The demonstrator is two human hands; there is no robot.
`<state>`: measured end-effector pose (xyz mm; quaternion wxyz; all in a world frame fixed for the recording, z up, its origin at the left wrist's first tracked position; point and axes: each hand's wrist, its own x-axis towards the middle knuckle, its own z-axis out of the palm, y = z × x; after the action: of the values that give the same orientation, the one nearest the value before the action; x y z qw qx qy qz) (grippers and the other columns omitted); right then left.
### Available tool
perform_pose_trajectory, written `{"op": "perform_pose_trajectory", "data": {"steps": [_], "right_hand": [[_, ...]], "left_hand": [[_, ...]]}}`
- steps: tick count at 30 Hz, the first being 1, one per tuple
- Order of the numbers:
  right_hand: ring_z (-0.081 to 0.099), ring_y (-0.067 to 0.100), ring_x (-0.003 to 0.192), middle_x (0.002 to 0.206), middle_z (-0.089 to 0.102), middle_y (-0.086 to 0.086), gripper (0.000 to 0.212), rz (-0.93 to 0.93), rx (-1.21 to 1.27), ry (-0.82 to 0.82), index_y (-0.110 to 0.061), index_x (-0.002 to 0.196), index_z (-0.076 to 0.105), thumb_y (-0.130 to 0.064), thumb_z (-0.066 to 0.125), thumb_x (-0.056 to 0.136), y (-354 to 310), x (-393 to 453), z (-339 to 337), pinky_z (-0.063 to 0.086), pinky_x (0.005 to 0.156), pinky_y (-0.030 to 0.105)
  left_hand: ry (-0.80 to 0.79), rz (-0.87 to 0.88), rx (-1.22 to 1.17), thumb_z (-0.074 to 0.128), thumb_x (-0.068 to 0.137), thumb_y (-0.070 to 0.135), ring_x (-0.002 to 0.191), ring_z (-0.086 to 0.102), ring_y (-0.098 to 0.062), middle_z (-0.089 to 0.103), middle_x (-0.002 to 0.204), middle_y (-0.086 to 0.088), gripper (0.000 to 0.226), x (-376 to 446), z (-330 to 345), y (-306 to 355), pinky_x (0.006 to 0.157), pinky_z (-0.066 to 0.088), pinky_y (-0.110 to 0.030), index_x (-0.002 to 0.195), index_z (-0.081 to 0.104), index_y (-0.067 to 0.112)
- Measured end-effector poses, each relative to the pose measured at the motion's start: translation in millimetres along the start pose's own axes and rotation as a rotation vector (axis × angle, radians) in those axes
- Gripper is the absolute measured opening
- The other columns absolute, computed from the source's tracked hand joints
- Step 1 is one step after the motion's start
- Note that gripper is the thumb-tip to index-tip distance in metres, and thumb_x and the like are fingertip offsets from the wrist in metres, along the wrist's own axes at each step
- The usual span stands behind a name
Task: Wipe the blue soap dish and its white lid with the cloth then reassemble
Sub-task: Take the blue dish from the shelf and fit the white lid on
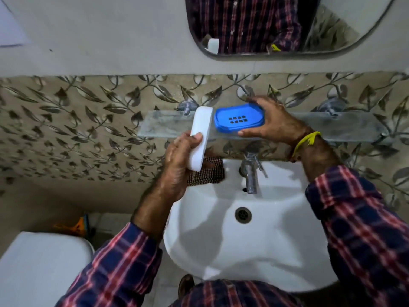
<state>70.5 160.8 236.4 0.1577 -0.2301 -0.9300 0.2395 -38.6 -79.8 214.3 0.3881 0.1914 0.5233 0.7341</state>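
Both hands are busy at the shelf [345, 127] above the sink [276, 251]. The right hand [274, 122] wraps the blue dish [238, 117] from its right end, fingers curled over the far rim and thumb along the near edge. The dish sits on or just above the glass, I can't tell which, tray face up with its drain slots showing. The left hand [179, 160] grasps the white lid [200, 136] by its lower end, thumb pressed on the top face, the lid tilted up on its long axis with its upper end just beside the dish's left rim.

Holding the lid clear like this leaves the dish open for wiping, or it's being lined up to go back on; from this angle either reads as fair. The cloth [208, 173], dark and checked, lies bunched on the sink's back ledge right under the left hand, near the tap [250, 173], an easy reach.

Watch the edges: the shelf is narrow, and the dish rides near its front lip, straight above the basin. Free glass runs left and right of the dish, room enough to set either piece down. The wall sits close behind, so moves must come toward the body.
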Motion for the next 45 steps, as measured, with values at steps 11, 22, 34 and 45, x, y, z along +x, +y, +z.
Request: {"op": "perform_pose_trajectory", "data": {"steps": [11,22,34,45], "right_hand": [[0.053,0.023,0.118,0.127,0.053,0.009,0.088,0.028,0.065,-0.025,-0.006,0.134,0.056,-0.036,0.093,0.06,20,11,-6,0.041,0.107,0.027],[0.067,0.011,0.099,0.11,0.071,-0.005,0.066,0.009,1.065,0.215,-0.014,0.125,0.059,-0.005,0.085,0.065,-26,-63,-7,0.057,0.084,0.022],[0.064,0.029,0.117,0.125,0.067,0.014,0.061,0.185,1.269,0.376,-0.004,0.138,0.05,-0.011,0.068,0.08,-55,-79,34,0.053,0.098,0.044],[0.066,0.022,0.109,0.121,0.069,0.007,0.062,0.133,1.431,0.344,-0.006,0.141,0.047,-0.01,0.068,0.083,-61,-87,34,0.059,0.086,0.035]], "left_hand": [[0.024,0.313,0.436,0.067,0.075,0.045,0.089,0.073,-0.015,0.075,0.107,0.005,0.045,44,2,34,0.064,0.057,-0.027,0.119,0.064,0.053],[-0.399,0.446,0.691,0.047,0.095,0.025,0.146,0.034,0.002,0.042,0.158,0.015,0.06,46,27,48,0.115,0.029,-0.015,0.154,0.04,0.026],[-0.368,0.35,0.728,0.042,0.102,0.043,0.139,0.042,0.002,0.042,0.154,0.018,0.054,21,45,13,0.117,0.039,-0.042,0.154,0.033,0.042],[-0.342,0.323,0.723,0.041,0.1,0.05,0.141,0.044,-0.005,0.045,0.155,0.011,0.055,8,52,10,0.117,0.039,-0.044,0.154,0.031,0.046]]}}
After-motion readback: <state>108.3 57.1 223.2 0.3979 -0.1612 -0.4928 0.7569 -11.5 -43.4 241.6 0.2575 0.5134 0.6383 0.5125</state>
